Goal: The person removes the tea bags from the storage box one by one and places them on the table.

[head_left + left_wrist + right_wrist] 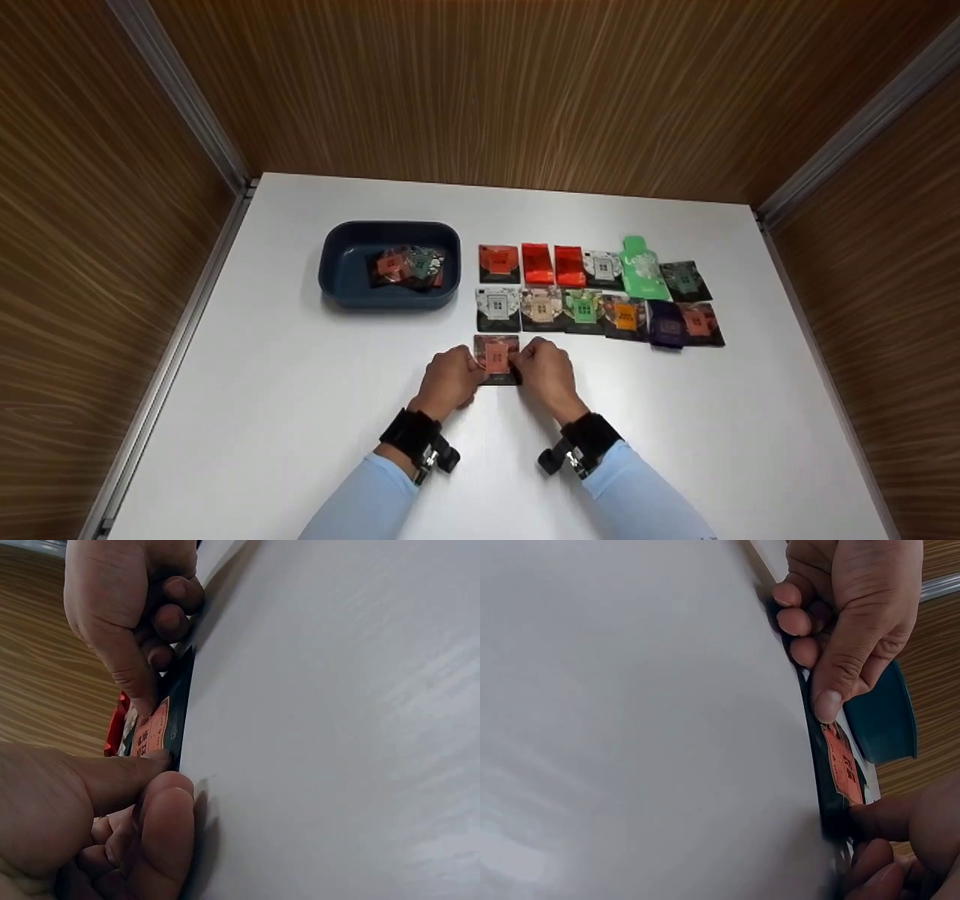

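Note:
A dark sachet with a coral-red label [496,360] lies at the front of the laid-out packets, one hand at each side edge. At its left edge the left hand [448,381] pinches it, thumb on top and the other fingers curled. The right hand [549,375] pinches the opposite edge, its thumb on the sachet's face. In the left wrist view, the sachet [174,720] sits low against the table between both thumbs. The right wrist view shows its label [843,769] facing up. The fingertips beneath the sachet are partly hidden.
A dark blue tray [341,296] holding several sachets [405,266] stands at the back left. Two rows of packets lie beyond the hands, including red packets [537,264], a green spouted pouch [642,271] and a purple packet [665,324]. Wood-grain panels [465,90] enclose the white table [262,375].

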The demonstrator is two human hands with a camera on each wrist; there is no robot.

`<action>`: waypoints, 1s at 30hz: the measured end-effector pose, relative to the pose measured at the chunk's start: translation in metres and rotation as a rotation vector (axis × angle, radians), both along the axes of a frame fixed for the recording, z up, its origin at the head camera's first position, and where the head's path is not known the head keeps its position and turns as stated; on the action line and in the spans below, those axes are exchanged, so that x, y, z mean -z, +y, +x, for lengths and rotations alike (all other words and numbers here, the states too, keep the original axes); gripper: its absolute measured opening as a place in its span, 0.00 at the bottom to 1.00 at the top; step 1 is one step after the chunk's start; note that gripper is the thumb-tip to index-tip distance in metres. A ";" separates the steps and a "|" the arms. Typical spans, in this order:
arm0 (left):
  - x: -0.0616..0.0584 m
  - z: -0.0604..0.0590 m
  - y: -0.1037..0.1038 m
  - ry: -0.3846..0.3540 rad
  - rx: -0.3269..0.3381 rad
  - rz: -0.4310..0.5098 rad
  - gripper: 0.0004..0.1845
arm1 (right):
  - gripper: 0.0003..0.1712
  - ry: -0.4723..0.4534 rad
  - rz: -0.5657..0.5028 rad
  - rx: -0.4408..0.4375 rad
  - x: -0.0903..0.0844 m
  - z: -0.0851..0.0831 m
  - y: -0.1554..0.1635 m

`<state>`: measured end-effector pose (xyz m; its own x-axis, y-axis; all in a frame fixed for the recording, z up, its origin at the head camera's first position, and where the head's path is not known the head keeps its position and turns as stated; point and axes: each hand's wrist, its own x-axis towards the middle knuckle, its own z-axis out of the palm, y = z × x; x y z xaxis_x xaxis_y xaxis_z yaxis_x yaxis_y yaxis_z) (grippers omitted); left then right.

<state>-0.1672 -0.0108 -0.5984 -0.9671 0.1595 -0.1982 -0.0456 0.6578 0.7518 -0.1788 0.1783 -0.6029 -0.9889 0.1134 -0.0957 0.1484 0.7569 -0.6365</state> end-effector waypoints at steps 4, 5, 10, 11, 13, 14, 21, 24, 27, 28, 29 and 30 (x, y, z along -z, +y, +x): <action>0.000 -0.002 -0.001 -0.030 -0.013 0.021 0.11 | 0.14 -0.001 -0.011 0.005 0.001 -0.001 0.001; 0.000 -0.002 -0.001 -0.033 -0.018 0.024 0.12 | 0.14 -0.003 -0.015 0.005 0.001 -0.002 0.002; -0.001 -0.003 -0.006 0.061 -0.055 -0.052 0.15 | 0.16 -0.019 -0.039 0.022 0.001 -0.002 0.003; -0.002 -0.004 -0.007 0.090 -0.068 -0.075 0.16 | 0.16 -0.019 -0.042 0.027 0.000 -0.002 0.004; -0.006 -0.007 -0.011 0.155 -0.096 -0.112 0.16 | 0.16 -0.015 -0.052 0.036 -0.001 -0.003 0.005; -0.009 -0.009 -0.014 0.181 -0.107 -0.121 0.15 | 0.16 -0.008 -0.055 0.039 -0.001 -0.003 0.005; -0.043 -0.040 -0.039 0.314 -0.132 -0.123 0.11 | 0.11 0.026 -0.115 0.028 -0.014 -0.009 0.008; -0.060 -0.060 -0.053 0.335 -0.145 -0.125 0.10 | 0.11 0.043 -0.164 0.014 -0.022 -0.013 0.009; -0.073 -0.084 -0.067 0.336 -0.148 -0.140 0.09 | 0.11 0.070 -0.199 -0.002 -0.029 -0.017 0.009; -0.077 -0.093 -0.072 0.326 -0.143 -0.146 0.08 | 0.11 0.079 -0.205 -0.004 -0.031 -0.018 0.009; -0.080 -0.101 -0.077 0.314 -0.134 -0.158 0.07 | 0.11 0.086 -0.210 -0.007 -0.032 -0.018 0.009; -0.082 -0.109 -0.082 0.298 -0.122 -0.168 0.06 | 0.11 0.089 -0.214 -0.010 -0.032 -0.019 0.009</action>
